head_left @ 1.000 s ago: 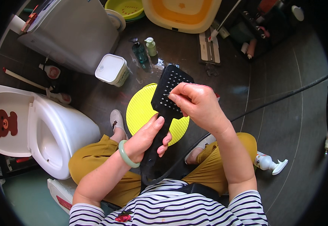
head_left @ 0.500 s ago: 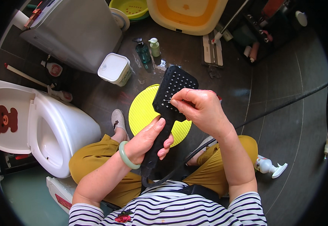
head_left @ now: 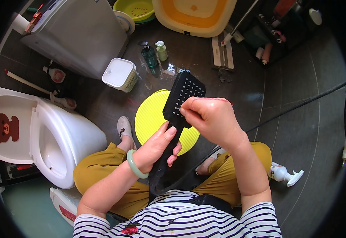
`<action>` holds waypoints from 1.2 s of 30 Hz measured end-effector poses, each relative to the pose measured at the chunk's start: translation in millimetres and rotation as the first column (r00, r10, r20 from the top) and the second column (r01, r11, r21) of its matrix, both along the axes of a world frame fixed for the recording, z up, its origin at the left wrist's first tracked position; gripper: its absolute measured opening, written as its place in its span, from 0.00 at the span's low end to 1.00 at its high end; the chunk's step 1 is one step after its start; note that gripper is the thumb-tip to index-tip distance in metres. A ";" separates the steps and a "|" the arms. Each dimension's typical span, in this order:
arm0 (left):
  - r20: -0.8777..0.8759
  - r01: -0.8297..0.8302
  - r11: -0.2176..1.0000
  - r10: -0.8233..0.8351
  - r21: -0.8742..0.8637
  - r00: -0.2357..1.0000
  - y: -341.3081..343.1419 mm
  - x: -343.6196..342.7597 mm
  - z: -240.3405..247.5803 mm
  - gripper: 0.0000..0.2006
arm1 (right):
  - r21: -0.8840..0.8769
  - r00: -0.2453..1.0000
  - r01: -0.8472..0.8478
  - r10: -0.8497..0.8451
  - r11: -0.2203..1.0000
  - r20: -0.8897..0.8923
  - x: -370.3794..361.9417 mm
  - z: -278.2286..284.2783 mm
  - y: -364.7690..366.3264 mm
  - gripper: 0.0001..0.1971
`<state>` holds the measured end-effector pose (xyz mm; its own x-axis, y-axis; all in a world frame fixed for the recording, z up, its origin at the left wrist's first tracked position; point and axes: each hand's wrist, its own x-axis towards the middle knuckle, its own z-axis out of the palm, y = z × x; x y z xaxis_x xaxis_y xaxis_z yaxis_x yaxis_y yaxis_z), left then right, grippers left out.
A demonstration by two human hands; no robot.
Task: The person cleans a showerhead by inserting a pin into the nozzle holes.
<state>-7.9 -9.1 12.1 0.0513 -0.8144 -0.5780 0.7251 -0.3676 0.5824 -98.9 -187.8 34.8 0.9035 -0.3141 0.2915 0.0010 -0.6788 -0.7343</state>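
Observation:
My left hand (head_left: 156,147) is wrapped round the handle of a black square shower head (head_left: 183,88), its thumb lying along the neck. The face with rows of pale nozzles is turned up. Over its right side my right hand (head_left: 212,118) pinches a thin pin-like thing, its tip at the nozzles near the lower edge; fingers hide most of it. From the handle's lower end a black hose (head_left: 288,113) bends round and runs off to the right. Below the shower head lies a round ribbed yellow mat or lid (head_left: 151,121), partly covered by my hands.
Left stands a white toilet (head_left: 77,139) with its lid up. Ahead are a white lidded tub (head_left: 119,73), a dark pump bottle (head_left: 149,55) and a green pump bottle (head_left: 161,51). A flat mop (head_left: 222,51) stands beyond; a white spray bottle (head_left: 282,173) lies by my right knee.
The shower head has turned slightly, its face narrower in view. My right hand has tilted with its knuckles higher, still pinching at the nozzles. My left grip remains on the handle.

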 end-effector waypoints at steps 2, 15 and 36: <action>0.328 0.001 0.997 -0.026 0.077 0.944 -0.6 -4.6 -8.4 0.16 | -0.355 1.000 0.013 -0.016 0.935 -0.004 -4.1 2.9 8.0 0.03; 0.291 -0.172 0.985 0.167 -0.007 0.942 -11.0 -10.8 -5.2 0.21 | 0.313 0.995 0.054 -0.024 0.948 -0.101 12.0 -19.2 6.1 0.08; 0.413 -0.046 0.987 -0.022 0.154 0.910 -4.2 -5.6 -20.8 0.19 | -0.444 0.985 0.020 -0.093 0.896 -0.143 18.8 -3.9 14.1 0.07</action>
<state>-13.5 -13.3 -8.7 0.3220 -0.7131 -0.6227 0.4378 -0.4711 0.7658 -80.0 -173.7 30.9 0.9333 -0.2392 0.2680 -0.1375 -0.9272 -0.3485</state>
